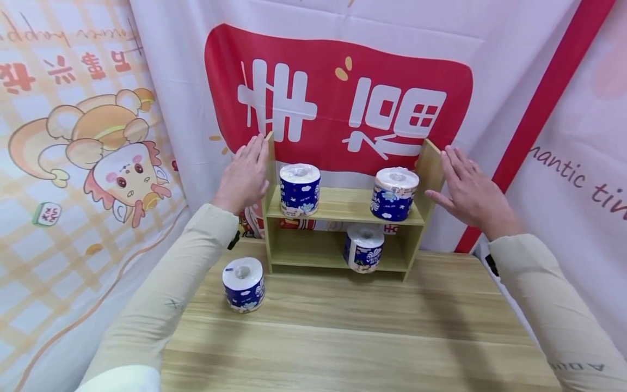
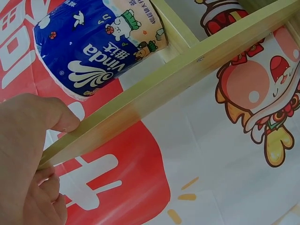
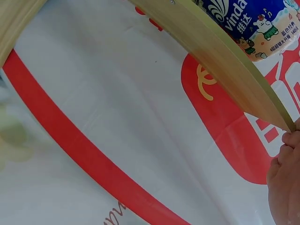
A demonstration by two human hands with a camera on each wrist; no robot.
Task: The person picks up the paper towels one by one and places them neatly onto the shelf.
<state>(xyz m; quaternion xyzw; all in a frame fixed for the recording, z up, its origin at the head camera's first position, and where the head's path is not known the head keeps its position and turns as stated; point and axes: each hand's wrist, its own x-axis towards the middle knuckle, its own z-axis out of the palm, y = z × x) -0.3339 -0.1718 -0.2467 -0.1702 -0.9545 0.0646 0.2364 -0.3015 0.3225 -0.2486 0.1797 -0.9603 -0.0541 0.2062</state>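
Observation:
A small two-tier wooden shelf [image 1: 338,202] stands on the table against the backdrop. My left hand [image 1: 243,177] grips its left side panel near the top; in the left wrist view, the thumb and fingers lie on opposite sides of the board. At the right side panel, my right hand [image 1: 472,190] holds the upper part, fingers outside and thumb at the front edge. On the upper tier sit two blue-wrapped toilet paper rolls, one at left [image 1: 300,190] and one at right [image 1: 394,194]. Another toilet roll [image 1: 363,248] stands on the lower tier, right of its middle.
A separate toilet roll [image 1: 243,285] stands upright on the wooden table [image 1: 343,337], to the left in front of the shelf. Printed cloth [image 1: 343,24] hangs behind and along both sides, close to the shelf's back.

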